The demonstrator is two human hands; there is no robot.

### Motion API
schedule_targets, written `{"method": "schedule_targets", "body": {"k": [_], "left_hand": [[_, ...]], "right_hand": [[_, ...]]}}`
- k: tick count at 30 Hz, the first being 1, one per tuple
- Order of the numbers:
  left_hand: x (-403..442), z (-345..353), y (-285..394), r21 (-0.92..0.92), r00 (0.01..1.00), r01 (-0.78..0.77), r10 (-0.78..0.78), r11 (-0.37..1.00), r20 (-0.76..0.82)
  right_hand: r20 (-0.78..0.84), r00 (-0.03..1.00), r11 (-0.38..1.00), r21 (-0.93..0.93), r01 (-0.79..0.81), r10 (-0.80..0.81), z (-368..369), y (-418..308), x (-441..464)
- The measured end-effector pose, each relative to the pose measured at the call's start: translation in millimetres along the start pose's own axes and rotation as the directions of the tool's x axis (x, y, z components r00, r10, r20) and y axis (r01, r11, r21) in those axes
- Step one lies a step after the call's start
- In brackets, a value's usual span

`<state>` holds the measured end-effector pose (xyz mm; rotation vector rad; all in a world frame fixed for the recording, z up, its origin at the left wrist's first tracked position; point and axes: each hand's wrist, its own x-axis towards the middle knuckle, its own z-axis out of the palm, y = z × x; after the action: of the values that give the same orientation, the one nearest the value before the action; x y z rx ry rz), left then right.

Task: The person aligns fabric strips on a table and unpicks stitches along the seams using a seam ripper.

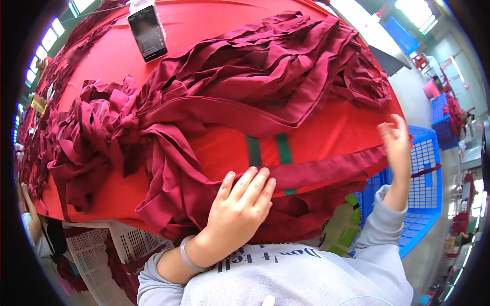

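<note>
A long maroon fabric strip [326, 167] runs across the red-covered table [326, 137]. My left hand [237, 206] lies flat on the strip's left part, fingers extended and slightly apart. At the strip's right end, by the table edge, my right hand [397, 145] is raised with its fingers curled and partly apart; whether it pinches the strip is hidden. Beyond the strip lies a large heap of maroon strips [265, 61], bunched into a knot-like gather [130, 122] at the left. More maroon fabric hangs between the strip and my body.
A phone [148, 35] stands at the far side of the table. Blue plastic baskets [423, 188] are at the right, a white crate [94, 255] at the lower left. Another person's arm [31, 209] shows at the far left. Green strips [283, 148] mark the table cover.
</note>
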<state>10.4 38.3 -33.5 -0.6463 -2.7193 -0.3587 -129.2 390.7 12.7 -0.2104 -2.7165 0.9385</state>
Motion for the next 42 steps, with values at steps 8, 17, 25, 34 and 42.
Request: {"method": "schedule_targets", "body": {"k": [8, 17, 25, 34, 42], "left_hand": [[-5.3, 10.8, 3.0, 0.079, 0.995, 0.062, -0.068, 0.995, 0.070], [-3.3, 12.3, 8.7, 0.102, 0.995, 0.070, -0.077, 0.992, 0.060], [-2.8, 10.8, 9.0, 0.076, 0.995, 0.051, -0.056, 0.996, 0.077], [-4.3, 16.8, 6.3, 0.038, 0.994, 0.102, -0.103, 0.994, 0.042], [-5.5, 20.9, 6.6, 0.056, 0.994, 0.101, -0.102, 0.993, 0.025]], "right_hand": [[0.289, 0.718, 0.771, 0.167, 0.614, -0.634, 68.0, -88.5, -136.9], [0.460, 0.722, 0.776, -0.104, 0.622, -0.517, 67.4, -98.7, -165.2], [0.290, 0.831, 0.868, -0.006, 0.497, -0.474, 75.0, -100.9, -148.6], [0.326, 0.806, 0.851, -0.007, 0.525, -0.494, 74.8, -106.8, -160.8], [0.269, 0.839, 0.870, -0.009, 0.493, -0.473, 87.2, -106.5, -155.0]]}}
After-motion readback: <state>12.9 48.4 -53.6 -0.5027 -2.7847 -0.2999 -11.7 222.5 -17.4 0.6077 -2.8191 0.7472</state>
